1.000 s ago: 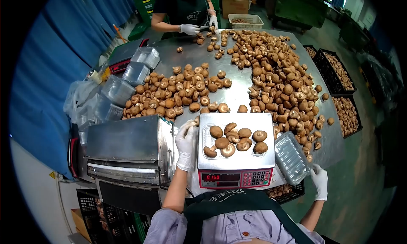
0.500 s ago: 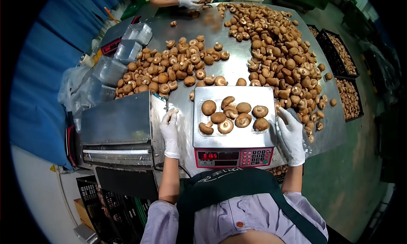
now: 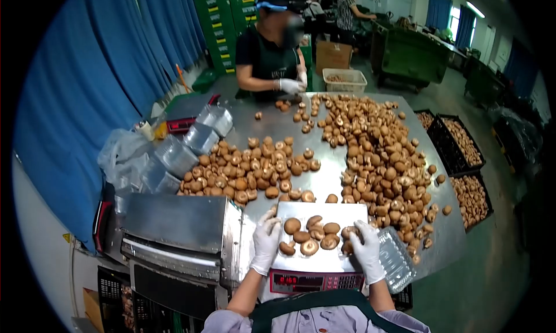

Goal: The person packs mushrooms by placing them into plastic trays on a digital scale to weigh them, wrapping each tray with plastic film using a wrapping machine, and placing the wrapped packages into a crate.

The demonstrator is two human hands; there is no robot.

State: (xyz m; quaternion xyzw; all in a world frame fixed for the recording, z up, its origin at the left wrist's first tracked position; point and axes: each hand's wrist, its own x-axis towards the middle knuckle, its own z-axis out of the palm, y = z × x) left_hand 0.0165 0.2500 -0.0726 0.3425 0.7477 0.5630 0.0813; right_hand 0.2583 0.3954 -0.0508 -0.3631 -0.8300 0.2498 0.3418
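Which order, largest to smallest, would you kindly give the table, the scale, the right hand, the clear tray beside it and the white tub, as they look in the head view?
1. Table
2. Scale
3. Right hand and clear tray: too alike to rank
4. White tub, though it stands farther from the camera

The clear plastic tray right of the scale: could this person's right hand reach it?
Probably yes: the right hand is close beside the clear plastic tray, with nothing visible between them.
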